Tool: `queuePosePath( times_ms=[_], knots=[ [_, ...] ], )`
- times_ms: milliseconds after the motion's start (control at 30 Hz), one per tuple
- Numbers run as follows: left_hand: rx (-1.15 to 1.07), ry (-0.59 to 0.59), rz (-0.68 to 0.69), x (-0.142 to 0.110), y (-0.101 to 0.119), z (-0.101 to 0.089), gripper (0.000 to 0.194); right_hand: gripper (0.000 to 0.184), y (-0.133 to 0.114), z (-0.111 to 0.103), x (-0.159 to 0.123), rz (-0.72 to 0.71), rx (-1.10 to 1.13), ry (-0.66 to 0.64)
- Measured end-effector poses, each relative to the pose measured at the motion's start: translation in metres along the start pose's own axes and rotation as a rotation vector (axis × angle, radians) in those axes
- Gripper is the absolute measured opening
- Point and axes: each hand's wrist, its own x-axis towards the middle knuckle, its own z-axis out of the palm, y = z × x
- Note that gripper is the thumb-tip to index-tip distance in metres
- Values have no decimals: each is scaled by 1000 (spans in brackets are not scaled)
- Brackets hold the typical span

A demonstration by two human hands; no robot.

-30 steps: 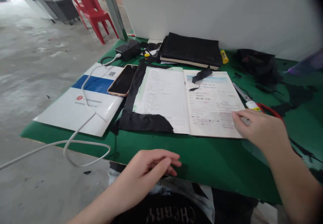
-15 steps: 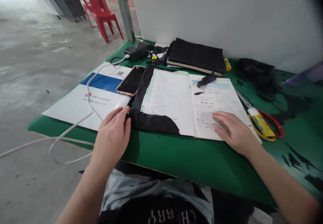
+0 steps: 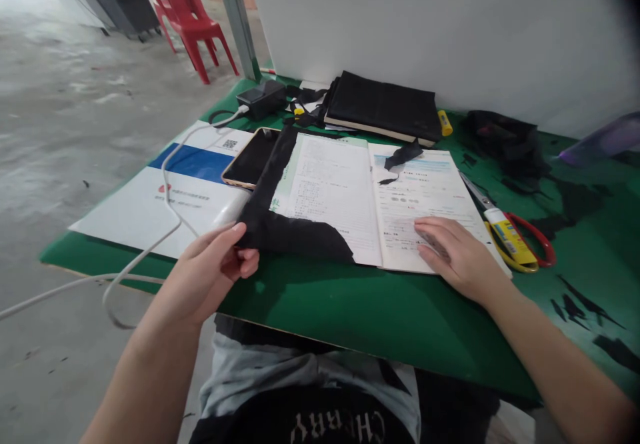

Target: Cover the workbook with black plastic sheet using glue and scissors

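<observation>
An open book (image 3: pixel 335 181) lies on the green table, its left board edged with black covering material (image 3: pixel 310 236) folded inward along the side and bottom. My left hand (image 3: pixel 207 267) pinches the bottom left corner of that black cover, thumb on top and fingers curled below. Flat on the lower part of the right page rests my right hand (image 3: pixel 463 257), fingers stretched and a little apart. Near the top of the same page sits a loose black scrap (image 3: pixel 403 155). Beside the right page are scissors (image 3: pixel 543 237) with a glue stick (image 3: pixel 510 236) lying over them.
A phone (image 3: pixel 247 157) and a white and blue folder (image 3: pixel 125 197) lie left, crossed by a white cable (image 3: pixel 173 211). Behind are a black charger (image 3: pixel 263 99) and a black-covered book (image 3: pixel 383 105). Black scraps (image 3: pixel 505 144) and a purple bottle (image 3: pixel 600 141) are at right, before a white wall.
My left hand has turned and closed its fingers on the cover's lower left corner, which it was resting beside. My right hand stays on the page. The view has shifted slightly.
</observation>
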Motion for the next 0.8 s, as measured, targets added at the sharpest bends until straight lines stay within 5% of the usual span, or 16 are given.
queuePosePath(
  times_ms=[133, 300, 567, 800],
  knots=[
    [106, -22, -71, -3, 2, 0, 39, 31, -1, -2, 1, 11, 7, -17],
    [414, 161, -38, -5, 7, 4, 42, 31, 0, -2, 1, 12, 14, -17],
    [911, 169, 16, -13, 17, 7, 42, 30, -1, -3, 2, 16, 21, -39],
    [1361, 325, 201, -15, 6, 1, 35, 30, -2, -6, 1, 19, 42, -40]
  ],
)
